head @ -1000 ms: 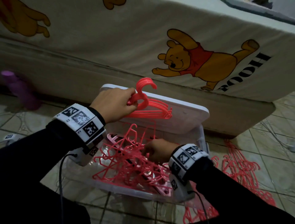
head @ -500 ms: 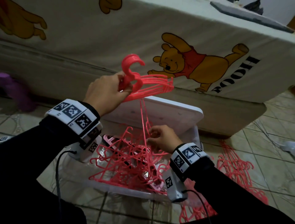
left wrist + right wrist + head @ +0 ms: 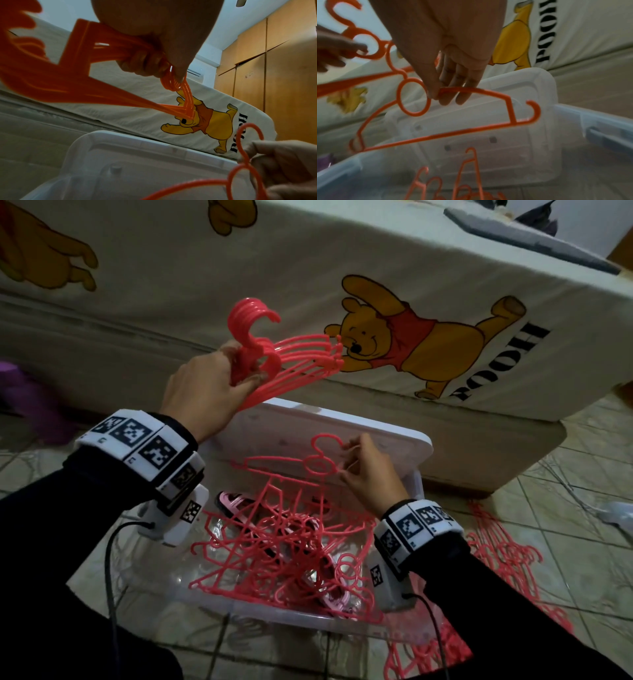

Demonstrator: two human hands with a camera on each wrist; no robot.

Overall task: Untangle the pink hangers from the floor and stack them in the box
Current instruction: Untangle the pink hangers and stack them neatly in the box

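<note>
Both arms wore long black sleeves. Each wrist carried a white band printed with black square fiducial markers, the right band likewise. Under each band hung a white camera housing bearing 1 smaller marker, with a thin black cable trailing from it.

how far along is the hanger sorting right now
Partly done. The left hand grips an aligned bundle of pink hangers, hooks nested together, above the clear plastic box. The right hand pinches a single hanger near its neck, lifted above the rest. Left: a tangled heap of hangers in the box, not stacked, and more hangers on the tiled floor to its right.
</note>
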